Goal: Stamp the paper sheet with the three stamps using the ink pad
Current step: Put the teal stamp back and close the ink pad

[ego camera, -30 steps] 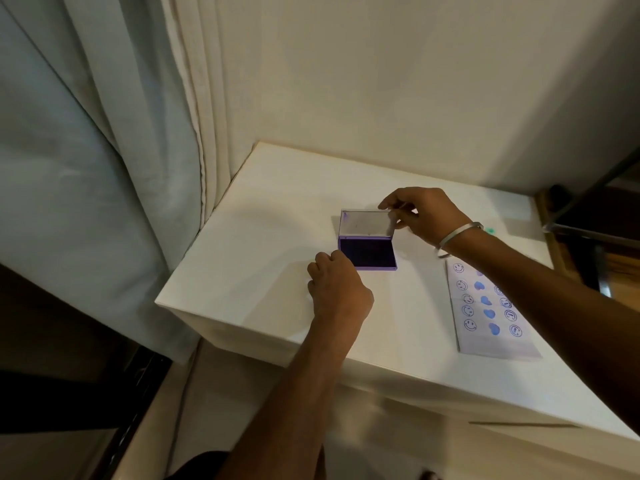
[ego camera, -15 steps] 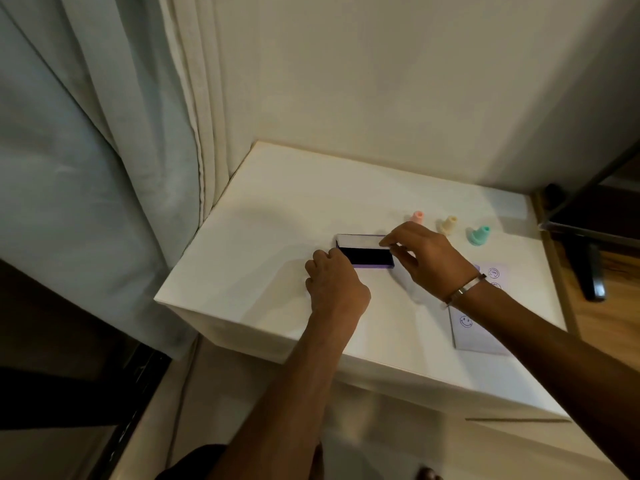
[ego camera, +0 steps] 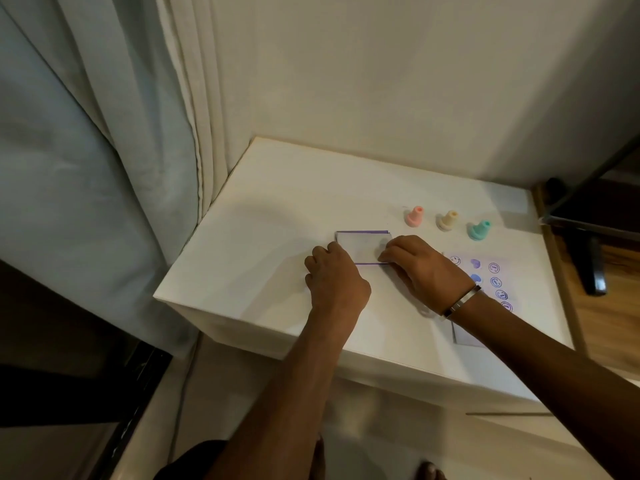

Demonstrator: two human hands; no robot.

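Note:
The purple ink pad [ego camera: 360,244] lies flat on the white table [ego camera: 277,216] with its lid down. My left hand [ego camera: 334,277] grips its left front corner. My right hand [ego camera: 420,268] presses on the lid's right side, a metal bangle on the wrist. Behind stand three stamps in a row: pink stamp [ego camera: 414,216], cream stamp [ego camera: 447,220], teal stamp [ego camera: 479,230]. The paper sheet [ego camera: 493,282], covered with purple smiley and heart prints, lies to the right, partly hidden by my right forearm.
A curtain [ego camera: 104,133] hangs left of the table and a plain wall rises behind it. A dark stand [ego camera: 588,258] sits on the wooden floor to the right. The table's front edge runs just under my forearms.
The ink pad's lid, upright a second ago, has been swung down by my right hand and now lies shut. My left hand stayed at the pad's corner.

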